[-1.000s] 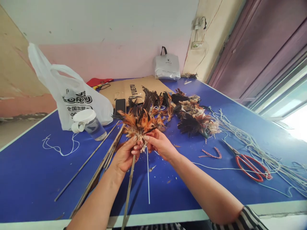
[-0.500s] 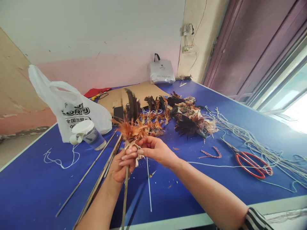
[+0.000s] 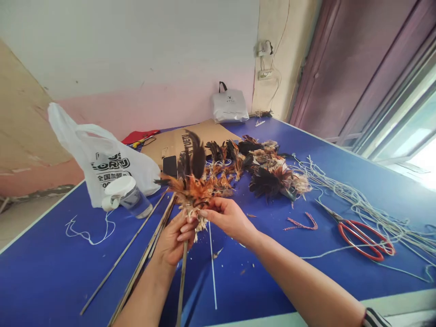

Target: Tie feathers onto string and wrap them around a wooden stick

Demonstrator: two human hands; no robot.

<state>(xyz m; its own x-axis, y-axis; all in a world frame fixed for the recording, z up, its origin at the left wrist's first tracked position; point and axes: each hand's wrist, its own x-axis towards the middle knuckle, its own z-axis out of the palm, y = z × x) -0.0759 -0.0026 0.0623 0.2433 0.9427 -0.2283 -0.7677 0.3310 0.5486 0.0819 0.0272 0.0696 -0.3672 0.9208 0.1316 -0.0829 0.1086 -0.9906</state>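
My left hand [image 3: 180, 234] is closed round the upper part of a thin wooden stick [image 3: 182, 286], which slants down to the bottom edge. At the stick's top, brown, orange and black feathers [image 3: 192, 188] fan upward, their pale ends at my left fingers. My right hand [image 3: 231, 220] pinches with thumb and forefinger right beside the left thumb, at the base of the feathers. What sits in that pinch is mostly hidden. A white string [image 3: 327, 251] runs from the right and passes out of sight behind my right forearm.
Feather bunches [image 3: 269, 177] lie beyond my hands. Red-handled scissors [image 3: 364, 236] and tangled string [image 3: 361, 204] are at right. Loose sticks [image 3: 146, 254], a lidded cup [image 3: 131, 200] lying tilted, and a white plastic bag [image 3: 112, 163] are left. A phone [image 3: 169, 166] lies by cardboard [image 3: 214, 131].
The feathers on the stick have turned, with their long black plumes now further right in view. My fingers have drawn closer together at the feather base. The trailing string has shifted lower.
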